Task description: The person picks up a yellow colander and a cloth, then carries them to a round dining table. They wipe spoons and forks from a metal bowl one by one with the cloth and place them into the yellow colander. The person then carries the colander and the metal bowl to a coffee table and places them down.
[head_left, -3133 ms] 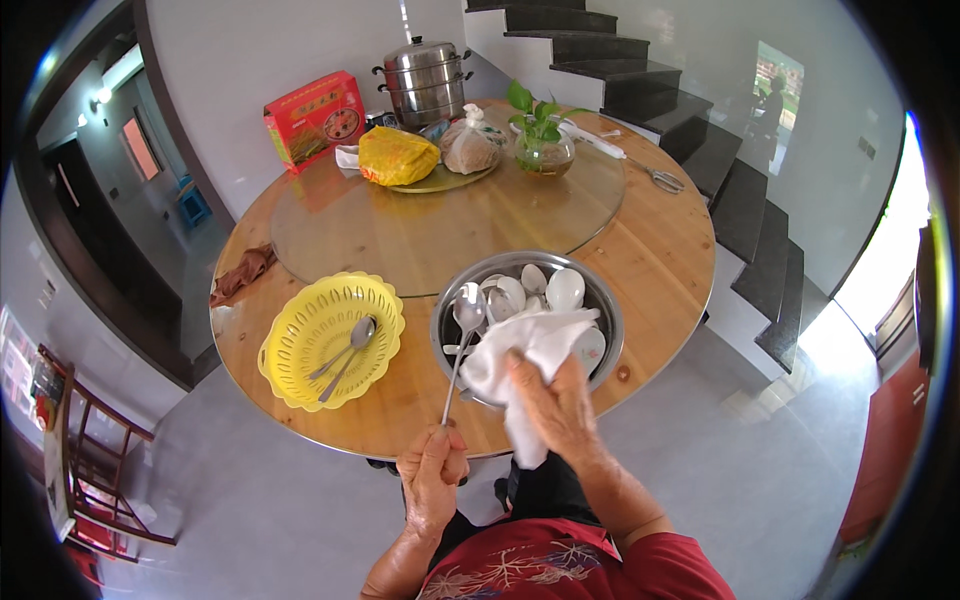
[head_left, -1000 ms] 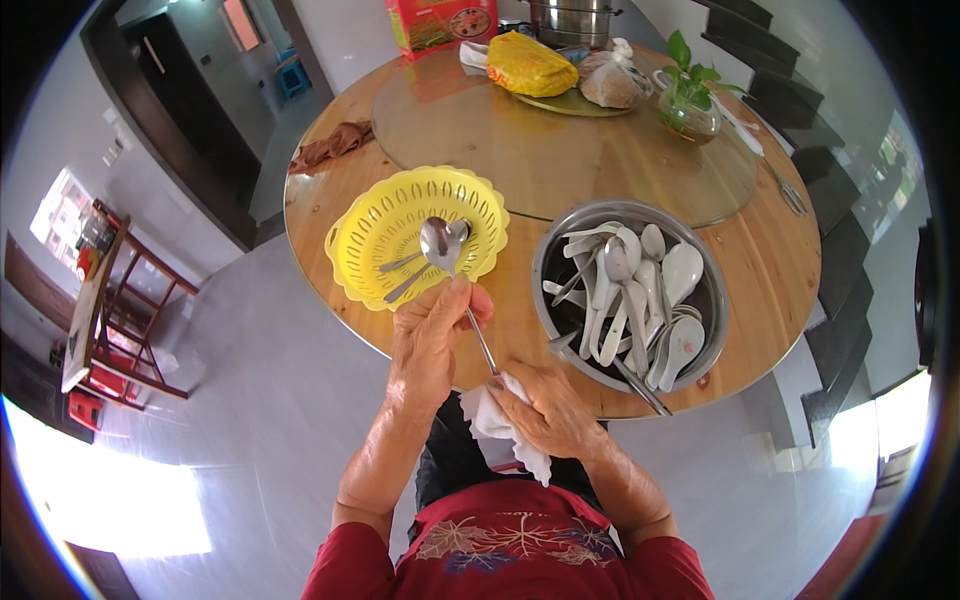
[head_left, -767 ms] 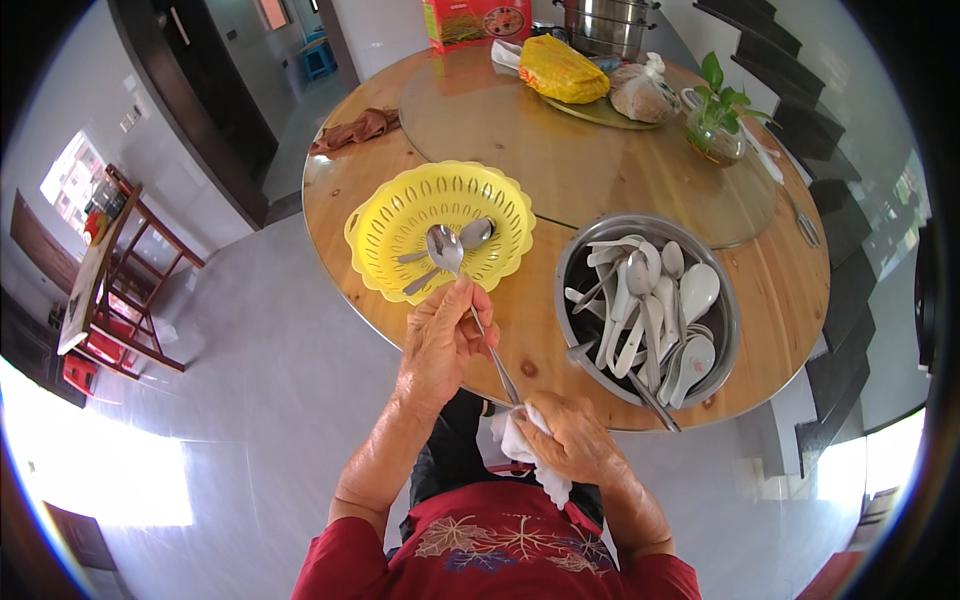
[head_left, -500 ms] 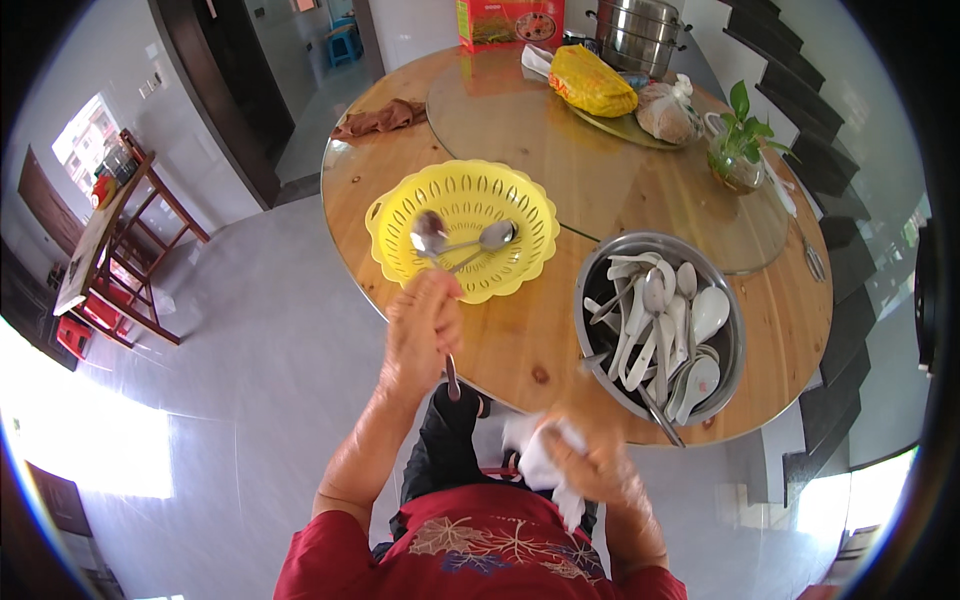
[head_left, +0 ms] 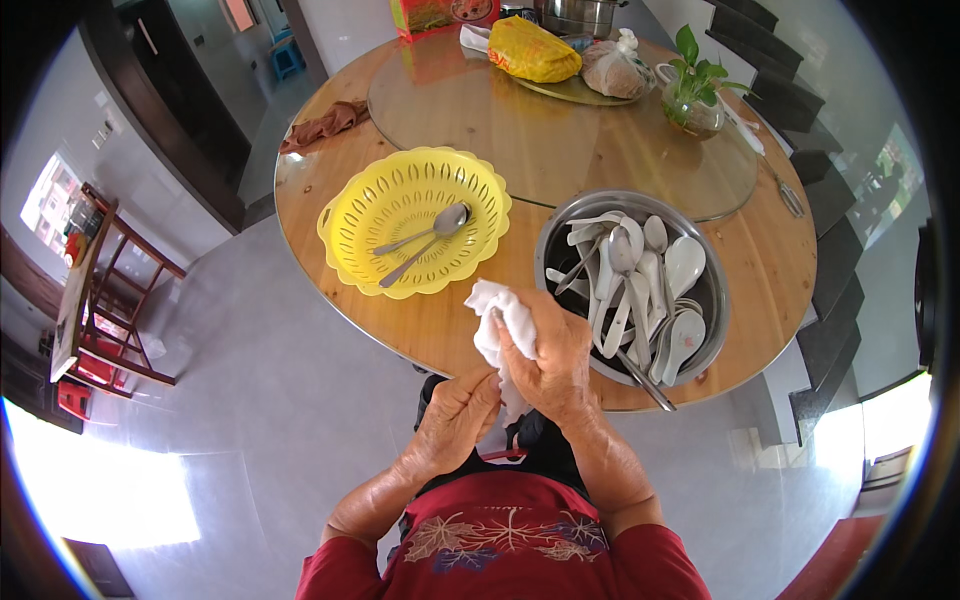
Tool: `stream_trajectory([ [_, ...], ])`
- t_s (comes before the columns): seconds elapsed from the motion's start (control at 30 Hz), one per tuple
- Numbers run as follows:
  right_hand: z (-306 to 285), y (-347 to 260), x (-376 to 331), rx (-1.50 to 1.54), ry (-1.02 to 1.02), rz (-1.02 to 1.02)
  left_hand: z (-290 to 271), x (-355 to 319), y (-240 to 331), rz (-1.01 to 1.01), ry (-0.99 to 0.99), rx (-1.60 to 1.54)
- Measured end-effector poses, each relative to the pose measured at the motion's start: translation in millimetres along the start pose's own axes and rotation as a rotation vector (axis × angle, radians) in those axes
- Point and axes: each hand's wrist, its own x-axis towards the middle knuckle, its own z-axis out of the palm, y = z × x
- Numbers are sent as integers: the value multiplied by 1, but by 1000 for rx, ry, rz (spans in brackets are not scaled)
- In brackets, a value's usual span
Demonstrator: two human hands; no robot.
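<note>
My left hand point(head_left: 460, 422) is closed in front of my body, in the grip that held a metal spoon a moment ago. That spoon is now hidden by my fingers and the cloth. Just beside it, my right hand point(head_left: 552, 355) squeezes a crumpled white cloth point(head_left: 497, 318), its lower end reaching down to my left fingers. Beyond my hands, a yellow slotted plastic basket point(head_left: 345, 195) holds metal spoons point(head_left: 452, 218) with overlapping bowls. To the right, a steel bowl point(head_left: 722, 330) contains several white and metal spoons point(head_left: 622, 250), one long handle sticking over its near rim.
The round wooden table point(head_left: 740, 375) carries a glass turntable point(head_left: 450, 110). On or near it are a yellow bag point(head_left: 535, 50), a tied clear bag point(head_left: 615, 70) and a plant in a glass vase point(head_left: 692, 112). A brown cloth point(head_left: 327, 125) lies at the left edge.
My left hand has drawn back from over the basket toward my body, bringing the spoon. My right hand has risen with the white cloth to meet it. The view has shifted.
</note>
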Motion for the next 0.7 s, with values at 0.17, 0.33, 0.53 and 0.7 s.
stream_trajectory([
  [0.17, -24, 10, 9, 275, 276, 414, 7, -7, 2, -39, 114, -1],
  [0.33, -4, -1, -14, 321, -22, 362, 9, 3, 1, 127, 311, -130],
  [0.53, 6, -8, -26, 58, -167, 28, 10, 20, 13, 346, 412, -419],
  [0.7, 11, 1, -34, 38, -156, -34, 22, 30, 25, 302, 441, -462],
])
